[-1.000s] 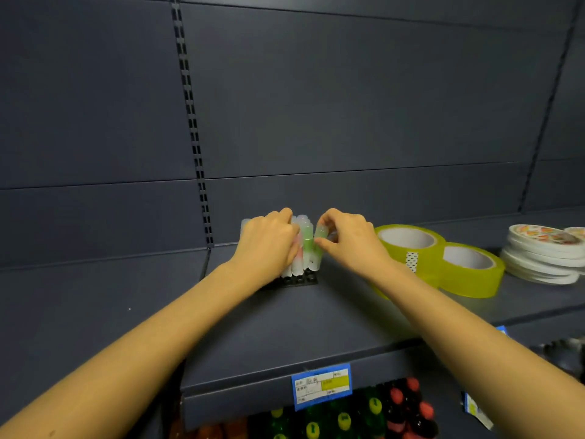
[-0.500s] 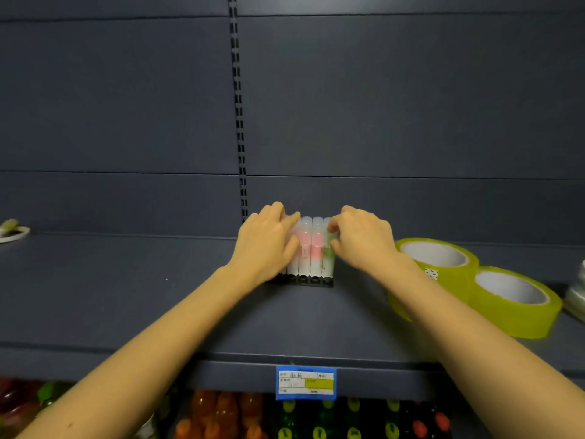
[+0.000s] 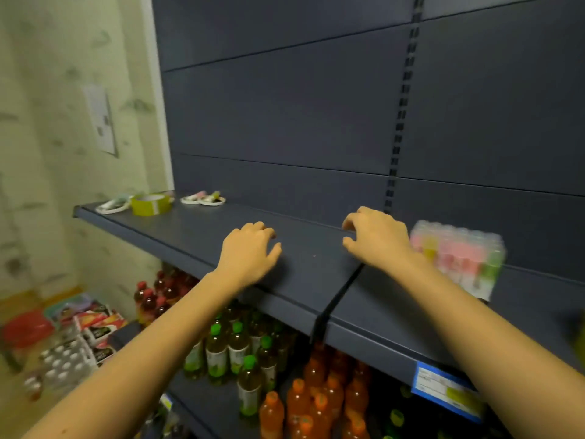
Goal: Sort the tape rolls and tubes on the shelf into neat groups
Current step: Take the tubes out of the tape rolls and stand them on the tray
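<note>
At the left end of the shelf [image 3: 311, 248], a yellow roll [image 3: 151, 204] and thin rolls [image 3: 212, 201] sit close to its edge. From there the shelf top runs bare to the left hand [image 3: 247, 251], loosely curled and empty near the front lip. The right hand [image 3: 376, 239] is also empty, over mid-shelf. The tubes [image 3: 459, 251] stand just right of it, towards the shelf's back.

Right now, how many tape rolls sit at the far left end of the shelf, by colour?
Yellow-green tape roll: 1
Flat white tape rolls: 3
Total: 4
</note>
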`<action>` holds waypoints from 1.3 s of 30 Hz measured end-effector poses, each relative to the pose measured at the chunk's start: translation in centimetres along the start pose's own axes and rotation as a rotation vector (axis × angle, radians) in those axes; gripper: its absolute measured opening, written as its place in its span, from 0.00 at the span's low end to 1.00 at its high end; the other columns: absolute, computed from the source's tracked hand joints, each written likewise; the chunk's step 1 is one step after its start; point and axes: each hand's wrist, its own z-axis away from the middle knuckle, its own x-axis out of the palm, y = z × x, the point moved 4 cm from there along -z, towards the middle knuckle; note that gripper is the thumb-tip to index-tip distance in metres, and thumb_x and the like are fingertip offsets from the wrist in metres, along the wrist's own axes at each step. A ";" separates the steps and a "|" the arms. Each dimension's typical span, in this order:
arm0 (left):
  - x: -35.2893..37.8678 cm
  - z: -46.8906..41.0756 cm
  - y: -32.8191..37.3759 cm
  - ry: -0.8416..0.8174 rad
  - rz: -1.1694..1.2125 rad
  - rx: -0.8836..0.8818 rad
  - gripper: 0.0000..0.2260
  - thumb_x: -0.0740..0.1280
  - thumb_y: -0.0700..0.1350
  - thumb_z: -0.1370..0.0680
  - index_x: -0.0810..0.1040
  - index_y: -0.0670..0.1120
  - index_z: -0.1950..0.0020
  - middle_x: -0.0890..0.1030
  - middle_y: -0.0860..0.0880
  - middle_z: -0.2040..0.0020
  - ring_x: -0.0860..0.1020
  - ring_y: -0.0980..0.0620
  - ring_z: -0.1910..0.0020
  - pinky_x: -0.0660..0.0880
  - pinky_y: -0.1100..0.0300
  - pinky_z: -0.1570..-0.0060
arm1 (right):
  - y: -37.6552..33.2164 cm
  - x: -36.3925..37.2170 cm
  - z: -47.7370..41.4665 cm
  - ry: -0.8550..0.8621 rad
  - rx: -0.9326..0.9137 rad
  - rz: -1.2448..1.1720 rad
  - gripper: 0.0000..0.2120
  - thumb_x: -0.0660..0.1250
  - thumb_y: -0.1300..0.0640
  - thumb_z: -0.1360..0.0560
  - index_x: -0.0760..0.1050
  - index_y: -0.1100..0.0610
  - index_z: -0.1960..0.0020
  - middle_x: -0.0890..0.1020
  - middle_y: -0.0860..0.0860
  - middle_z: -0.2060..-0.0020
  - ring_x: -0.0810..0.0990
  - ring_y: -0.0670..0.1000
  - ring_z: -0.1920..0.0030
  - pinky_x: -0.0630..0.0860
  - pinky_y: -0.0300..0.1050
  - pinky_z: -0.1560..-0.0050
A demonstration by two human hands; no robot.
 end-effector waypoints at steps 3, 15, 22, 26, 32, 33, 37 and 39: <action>-0.9 2.0 -5.9 -0.008 -0.042 -0.104 0.17 0.56 0.53 0.20 0.74 0.47 0.37 0.77 0.48 0.41 0.74 0.48 0.41 0.71 0.54 0.46 | -5.5 2.3 -1.9 -0.062 -0.101 -0.059 0.15 0.62 0.51 0.23 0.73 0.50 0.37 0.75 0.48 0.40 0.76 0.54 0.42 0.68 0.45 0.55; -3.9 3.9 -26.8 -0.017 -0.143 -0.234 0.15 0.57 0.53 0.21 0.77 0.46 0.45 0.78 0.47 0.48 0.75 0.47 0.44 0.72 0.53 0.53 | -24.3 7.8 -10.7 -0.171 -0.152 -0.209 0.14 0.63 0.50 0.23 0.74 0.49 0.39 0.78 0.49 0.41 0.76 0.54 0.41 0.73 0.48 0.47; -3.9 4.0 -37.1 0.002 -0.115 -0.247 0.14 0.58 0.53 0.22 0.78 0.46 0.47 0.80 0.49 0.49 0.76 0.49 0.47 0.74 0.54 0.56 | -33.7 10.4 -15.2 -0.192 -0.147 -0.259 0.15 0.62 0.50 0.23 0.73 0.47 0.37 0.77 0.49 0.40 0.75 0.55 0.39 0.72 0.49 0.45; -3.2 3.2 -41.4 0.036 -0.078 -0.265 0.14 0.58 0.53 0.22 0.79 0.48 0.48 0.81 0.51 0.51 0.77 0.51 0.50 0.73 0.56 0.59 | -37.6 11.7 -17.6 -0.199 -0.170 -0.259 0.15 0.61 0.49 0.24 0.74 0.47 0.38 0.78 0.50 0.40 0.75 0.55 0.39 0.71 0.49 0.45; -1.6 0.1 -46.2 0.097 -0.018 -0.292 0.12 0.58 0.51 0.22 0.79 0.48 0.49 0.80 0.51 0.52 0.76 0.52 0.53 0.73 0.58 0.61 | -41.4 13.5 -21.8 -0.156 -0.197 -0.254 0.14 0.61 0.52 0.24 0.76 0.49 0.40 0.77 0.54 0.41 0.73 0.57 0.38 0.71 0.50 0.46; -1.3 -0.6 -46.9 0.109 -0.010 -0.294 0.12 0.58 0.50 0.22 0.79 0.47 0.50 0.81 0.51 0.52 0.76 0.52 0.54 0.72 0.58 0.61 | -41.9 13.8 -22.7 -0.147 -0.192 -0.256 0.14 0.61 0.53 0.24 0.76 0.49 0.40 0.77 0.55 0.40 0.73 0.59 0.38 0.70 0.52 0.43; 0.4 -4.1 -50.0 0.113 -0.015 -0.295 0.10 0.59 0.46 0.22 0.79 0.48 0.46 0.81 0.50 0.49 0.77 0.49 0.50 0.70 0.57 0.60 | -43.9 15.0 -27.1 -0.140 -0.160 -0.313 0.14 0.62 0.54 0.25 0.76 0.49 0.41 0.80 0.54 0.43 0.75 0.60 0.40 0.68 0.56 0.36; 1.3 -6.4 -51.5 0.124 -0.024 -0.299 0.11 0.60 0.46 0.22 0.79 0.48 0.45 0.81 0.49 0.47 0.77 0.47 0.48 0.71 0.57 0.58 | -44.8 15.7 -29.6 -0.137 -0.149 -0.328 0.13 0.63 0.52 0.25 0.76 0.49 0.42 0.79 0.52 0.44 0.76 0.58 0.42 0.68 0.59 0.35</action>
